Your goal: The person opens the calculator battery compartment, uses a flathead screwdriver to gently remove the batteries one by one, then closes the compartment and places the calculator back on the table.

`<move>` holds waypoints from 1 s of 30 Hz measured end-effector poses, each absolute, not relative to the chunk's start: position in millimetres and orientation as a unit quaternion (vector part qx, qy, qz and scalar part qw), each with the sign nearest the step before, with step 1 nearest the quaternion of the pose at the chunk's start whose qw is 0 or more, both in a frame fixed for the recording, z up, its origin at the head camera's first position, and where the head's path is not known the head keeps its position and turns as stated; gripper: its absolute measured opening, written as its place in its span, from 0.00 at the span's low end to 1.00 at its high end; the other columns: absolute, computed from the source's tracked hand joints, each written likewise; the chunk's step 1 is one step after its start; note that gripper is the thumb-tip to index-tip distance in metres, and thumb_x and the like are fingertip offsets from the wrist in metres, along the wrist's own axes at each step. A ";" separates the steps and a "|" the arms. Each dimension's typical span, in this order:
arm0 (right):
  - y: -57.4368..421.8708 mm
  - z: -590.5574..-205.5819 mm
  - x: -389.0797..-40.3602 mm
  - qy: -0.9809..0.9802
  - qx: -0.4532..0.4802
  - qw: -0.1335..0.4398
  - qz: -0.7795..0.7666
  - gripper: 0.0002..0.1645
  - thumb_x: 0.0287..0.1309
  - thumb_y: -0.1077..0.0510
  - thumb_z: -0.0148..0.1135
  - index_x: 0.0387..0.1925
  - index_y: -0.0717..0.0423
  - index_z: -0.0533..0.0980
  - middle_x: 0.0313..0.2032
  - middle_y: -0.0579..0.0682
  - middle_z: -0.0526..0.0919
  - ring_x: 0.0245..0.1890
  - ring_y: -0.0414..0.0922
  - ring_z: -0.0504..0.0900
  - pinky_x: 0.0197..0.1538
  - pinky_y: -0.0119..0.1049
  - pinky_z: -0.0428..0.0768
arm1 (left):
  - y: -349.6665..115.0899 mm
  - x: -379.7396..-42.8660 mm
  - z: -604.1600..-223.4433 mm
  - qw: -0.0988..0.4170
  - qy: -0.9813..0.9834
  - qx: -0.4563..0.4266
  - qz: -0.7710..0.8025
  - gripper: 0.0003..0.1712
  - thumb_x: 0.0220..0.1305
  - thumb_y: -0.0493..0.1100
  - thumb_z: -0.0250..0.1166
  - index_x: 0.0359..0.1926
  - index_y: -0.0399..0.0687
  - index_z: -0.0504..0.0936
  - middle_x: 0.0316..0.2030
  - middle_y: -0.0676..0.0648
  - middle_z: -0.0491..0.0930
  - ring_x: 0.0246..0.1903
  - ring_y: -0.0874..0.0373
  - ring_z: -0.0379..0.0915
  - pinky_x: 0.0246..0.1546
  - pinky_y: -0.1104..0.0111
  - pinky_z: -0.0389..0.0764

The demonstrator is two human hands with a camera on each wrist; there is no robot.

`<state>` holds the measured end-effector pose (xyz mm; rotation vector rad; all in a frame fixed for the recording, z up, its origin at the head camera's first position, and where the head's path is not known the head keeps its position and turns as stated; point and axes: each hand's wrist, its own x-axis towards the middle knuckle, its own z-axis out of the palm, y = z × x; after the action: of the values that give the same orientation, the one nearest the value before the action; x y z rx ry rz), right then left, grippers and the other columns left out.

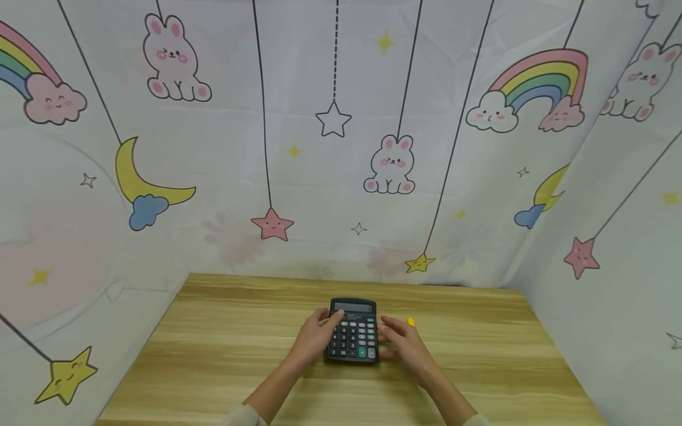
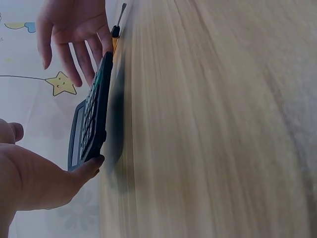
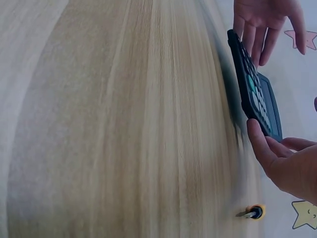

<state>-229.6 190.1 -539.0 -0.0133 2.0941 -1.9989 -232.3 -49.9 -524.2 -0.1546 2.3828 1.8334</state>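
A black desk calculator [image 1: 353, 331] is tilted up off the table, its screen end away from me, with a shadow beneath it in both wrist views. At its left edge is my left hand [image 1: 315, 336]; a finger touches its underside in the left wrist view, and the thumb stands apart from the keys. My right hand [image 1: 407, 345] is at the right edge. In the right wrist view its fingers [image 3: 260, 141] touch the calculator's lower side, fairly straight. Both hands support the calculator between them, with the fingers behind it partly hidden.
A screwdriver with a yellow-and-black handle [image 3: 256, 212] lies on the wooden table [image 1: 229, 337], right of the calculator and mostly hidden behind my right hand in the head view. White curtains [image 1: 224, 148] printed with rabbits, stars and rainbows enclose the table's back and sides.
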 end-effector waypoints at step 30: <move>194.0 -548.5 -229.5 0.711 0.022 0.134 -0.690 0.37 0.80 0.51 0.58 0.75 0.74 0.63 0.61 0.67 0.77 0.54 0.55 0.81 0.51 0.51 0.88 | -44.5 -234.9 -531.8 0.075 0.798 -0.060 0.594 0.49 0.77 0.65 0.60 0.76 0.26 0.64 0.71 0.27 0.69 0.72 0.31 0.64 0.72 0.40 0.65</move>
<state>-229.5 194.0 -548.5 0.0638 2.0606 -2.0018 -234.9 -44.5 -531.8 -0.1805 2.3951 1.7835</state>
